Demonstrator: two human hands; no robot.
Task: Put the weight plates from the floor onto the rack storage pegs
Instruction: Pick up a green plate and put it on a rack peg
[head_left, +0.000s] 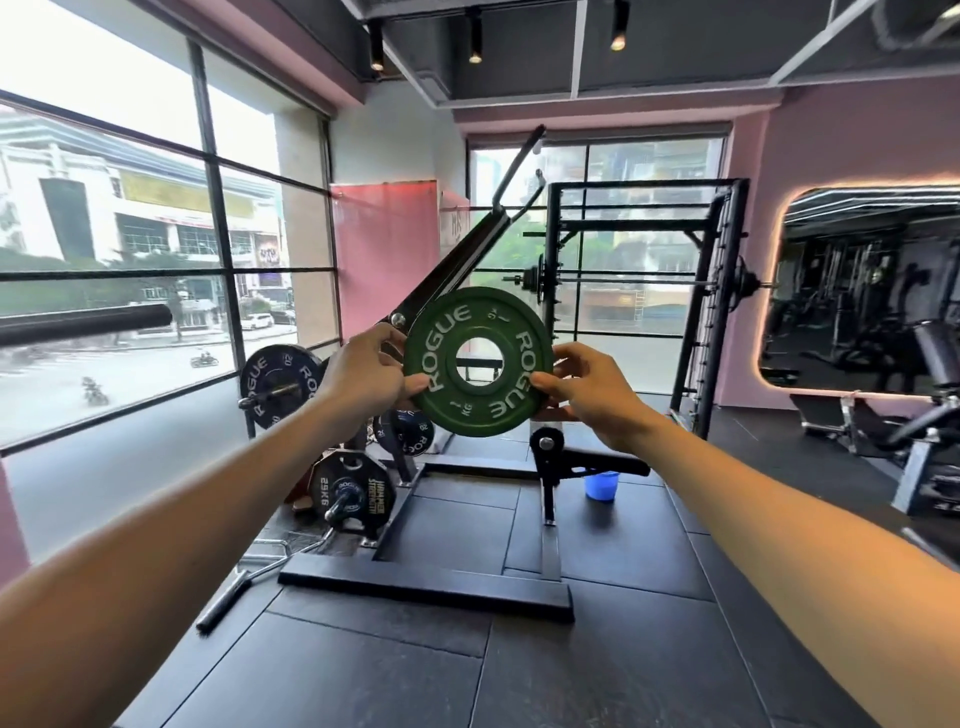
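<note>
So I've got the floor (363, 675) taking up most of the view, dark rubber tiles all the way to the windows. Out ahead stands the rack (415, 525), a black frame with a long flat foot across the tiles and an angled arm going up toward the ceiling. Behind it on the right is a cage (722, 291) with a loaded bar across it, and a lit mirror (857, 291) on the pink wall.

On the rack's left side there's a big black plate (280, 384) up on a peg, a smaller black one (410, 434) lower down beside the upright, and a 25 kg plate (348, 496) near the bottom. A curl bar (244, 582) lies on the floor just left of the foot. A blue bucket (601, 484) sits behind the rack's right post.

The thing I'm actually handling is the green plate (478, 362). It's up in the air in front of me, face toward the camera, well off the floor and not on any peg. My left hand (363, 371) has its grip pinched on the left rim, thumb on the face. My right hand (592, 392) is doing the same on the right rim, fingers curled round the edge.
</note>
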